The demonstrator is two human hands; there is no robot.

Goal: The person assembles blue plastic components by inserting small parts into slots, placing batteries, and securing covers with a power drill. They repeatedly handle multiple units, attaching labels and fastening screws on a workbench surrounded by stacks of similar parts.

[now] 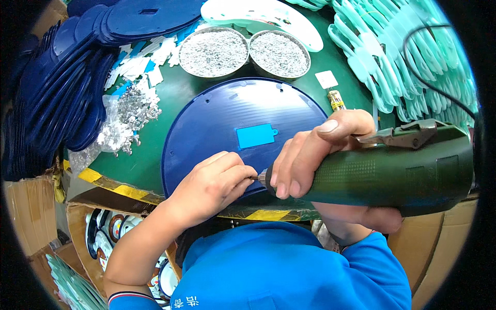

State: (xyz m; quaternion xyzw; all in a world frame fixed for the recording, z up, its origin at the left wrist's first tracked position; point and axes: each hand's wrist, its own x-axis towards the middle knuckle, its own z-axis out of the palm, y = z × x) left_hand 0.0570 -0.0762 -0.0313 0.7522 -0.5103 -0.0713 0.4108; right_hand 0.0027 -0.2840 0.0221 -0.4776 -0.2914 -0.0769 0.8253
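My right hand (325, 155) is wrapped round a dark green electric screwdriver (392, 170), its thumb lying by the metal lever on top. The tool lies nearly level, its bit pointing left. My left hand (214, 183) is closed in a pinch right at the bit's tip; whatever the fingertips hold there is too small to make out. Beneath both hands lies a dark blue oval plastic panel (206, 129) with small holes near its rim. A light blue rectangular cover with a small tab (257, 136) sits in the panel's middle.
Two round tins of small metal parts (213, 51) (279, 53) stand behind the panel. Dark blue panels (57, 88) are stacked left, near loose metal pieces (137, 106) and white and blue strips (155, 57). Mint-green plastic parts (398, 57) and a black cable (434, 88) are at right.
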